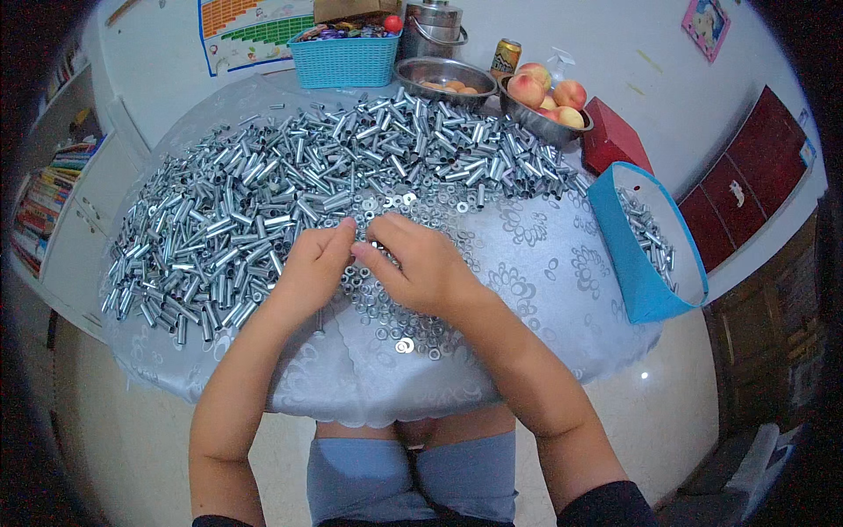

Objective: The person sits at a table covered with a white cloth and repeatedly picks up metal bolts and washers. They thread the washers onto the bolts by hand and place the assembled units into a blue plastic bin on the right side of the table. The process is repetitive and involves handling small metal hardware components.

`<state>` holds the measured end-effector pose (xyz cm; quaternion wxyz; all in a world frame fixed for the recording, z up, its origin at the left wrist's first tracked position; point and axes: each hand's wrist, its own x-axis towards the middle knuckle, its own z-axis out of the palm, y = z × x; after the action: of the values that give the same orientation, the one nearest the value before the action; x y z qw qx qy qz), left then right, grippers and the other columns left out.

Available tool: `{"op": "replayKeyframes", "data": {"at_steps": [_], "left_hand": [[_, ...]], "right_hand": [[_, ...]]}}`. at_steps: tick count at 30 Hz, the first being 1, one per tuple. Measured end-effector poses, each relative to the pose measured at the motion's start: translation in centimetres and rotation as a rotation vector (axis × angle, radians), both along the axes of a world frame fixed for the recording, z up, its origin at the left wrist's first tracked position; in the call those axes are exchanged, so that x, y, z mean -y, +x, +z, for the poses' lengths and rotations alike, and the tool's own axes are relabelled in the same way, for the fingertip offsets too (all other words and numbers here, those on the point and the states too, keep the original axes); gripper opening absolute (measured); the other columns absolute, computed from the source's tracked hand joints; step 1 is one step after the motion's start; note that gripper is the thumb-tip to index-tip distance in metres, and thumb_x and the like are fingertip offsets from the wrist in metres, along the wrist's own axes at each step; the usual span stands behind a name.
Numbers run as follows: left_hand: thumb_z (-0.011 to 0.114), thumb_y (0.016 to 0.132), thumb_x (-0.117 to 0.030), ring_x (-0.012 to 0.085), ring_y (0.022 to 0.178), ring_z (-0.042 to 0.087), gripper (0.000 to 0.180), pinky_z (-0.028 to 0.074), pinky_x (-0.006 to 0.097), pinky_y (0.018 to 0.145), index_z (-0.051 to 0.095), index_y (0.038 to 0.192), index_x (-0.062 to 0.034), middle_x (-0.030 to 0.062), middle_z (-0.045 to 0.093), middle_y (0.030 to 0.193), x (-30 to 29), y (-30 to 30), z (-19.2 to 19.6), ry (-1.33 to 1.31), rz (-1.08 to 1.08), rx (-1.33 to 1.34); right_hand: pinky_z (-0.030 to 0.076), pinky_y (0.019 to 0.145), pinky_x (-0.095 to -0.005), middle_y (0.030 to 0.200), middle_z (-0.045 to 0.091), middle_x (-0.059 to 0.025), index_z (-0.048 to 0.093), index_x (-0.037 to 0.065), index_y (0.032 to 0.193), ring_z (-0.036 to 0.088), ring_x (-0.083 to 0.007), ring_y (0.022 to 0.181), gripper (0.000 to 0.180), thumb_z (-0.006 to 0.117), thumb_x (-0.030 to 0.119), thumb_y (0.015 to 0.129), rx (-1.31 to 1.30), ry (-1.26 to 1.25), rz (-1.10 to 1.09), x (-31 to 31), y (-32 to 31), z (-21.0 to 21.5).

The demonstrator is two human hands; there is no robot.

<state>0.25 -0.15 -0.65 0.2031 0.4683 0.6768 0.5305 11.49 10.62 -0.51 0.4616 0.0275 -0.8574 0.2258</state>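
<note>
My left hand (314,265) and my right hand (420,265) meet over the middle of the table, thumbs and fingers pinched close together. Whatever lies between the fingertips is too small and covered to make out. Beneath and around them spread small metal nuts and washers (406,329), some lying loose toward the near edge. A large heap of shiny metal tubes (228,220) fills the table's left side and reaches across its far part. Just below my left hand, a thin metal piece (320,323) lies on the silvery tablecloth (351,378).
At the right edge stands a blue fabric bin (628,255) with metal pieces inside. Along the back are a red box (615,136), a bowl of peaches (549,127), a can (506,58), a steel bowl (413,73) with eggs, a metal pot (435,31) and a turquoise basket (344,63).
</note>
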Motion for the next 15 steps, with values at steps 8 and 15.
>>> {"op": "replayKeyframes", "data": {"at_steps": [8, 15], "left_hand": [[0.040, 0.091, -0.025, 0.0154, 0.043, 0.037, 0.044, 0.030, 0.031, 0.042, 0.046, 0.056, 0.0011, 0.0089, 0.039, 0.047, 0.3, 0.6, 0.1, 0.308, 0.064, -0.551], [0.039, 0.093, -0.031, 0.0047, 0.046, 0.031, 0.047, 0.027, 0.025, 0.044, 0.042, 0.052, -0.0075, -0.0056, 0.036, 0.049, 0.3, 0.0, 0.7, 0.012, 0.007, 0.208]], "right_hand": [[0.039, 0.054, -0.0352, 0.057, 0.043, -0.0130, 0.046, 0.001, 0.065, 0.043, -0.0258, 0.053, 0.036, 0.045, 0.029, 0.088, 0.826, -1.337, 0.545, -1.3, 1.0, 0.8], [0.042, 0.058, -0.0408, 0.067, 0.053, -0.0201, 0.049, -0.001, 0.072, 0.053, -0.0376, 0.065, 0.036, 0.044, 0.031, 0.088, 0.291, -0.216, 0.008, 1.3, 1.4, 1.5]]}}
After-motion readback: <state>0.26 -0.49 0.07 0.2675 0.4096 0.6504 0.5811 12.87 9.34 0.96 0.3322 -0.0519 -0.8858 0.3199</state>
